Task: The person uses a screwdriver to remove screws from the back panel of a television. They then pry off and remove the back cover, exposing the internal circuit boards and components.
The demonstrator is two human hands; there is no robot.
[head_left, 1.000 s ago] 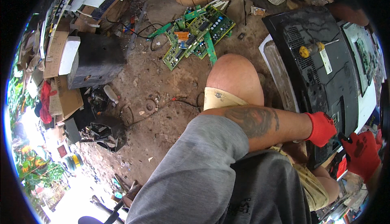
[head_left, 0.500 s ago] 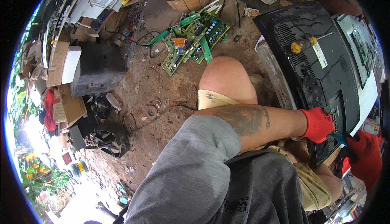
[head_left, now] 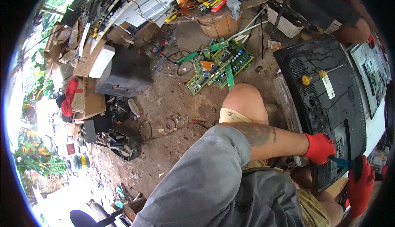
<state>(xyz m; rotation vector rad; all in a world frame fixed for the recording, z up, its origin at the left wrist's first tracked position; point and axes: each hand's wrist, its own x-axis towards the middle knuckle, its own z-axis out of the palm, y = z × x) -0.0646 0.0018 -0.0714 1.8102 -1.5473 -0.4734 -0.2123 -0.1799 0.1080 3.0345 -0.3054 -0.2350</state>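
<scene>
The back of a black flat-screen TV (head_left: 325, 103) lies at my right. My left hand (head_left: 320, 149), in a red glove, is closed at its lower part, beside a recess with connectors. My right hand (head_left: 361, 183), in a red and black glove, grips a blue-handled screwdriver (head_left: 340, 162), with the tool's other end pointing at my left fingers. Whether the left fingers hold its tip or something else is hidden. A yellow-handled screwdriver (head_left: 311, 78) rests loose on the TV's back, next to a white label.
Green circuit boards (head_left: 222, 64) are heaped on the dirt floor ahead. A panel with a board (head_left: 370, 76) lies beyond the TV. Another person's leg (head_left: 352, 31) is at the far right. Tools lie on a round table (head_left: 257, 0); a dark box (head_left: 125, 70) stands left.
The view has shifted, bringing the tool table and the other person further into sight. Both my hands stay by the TV's lower part, the right one still on the screwdriver, its handle more plainly visible.
</scene>
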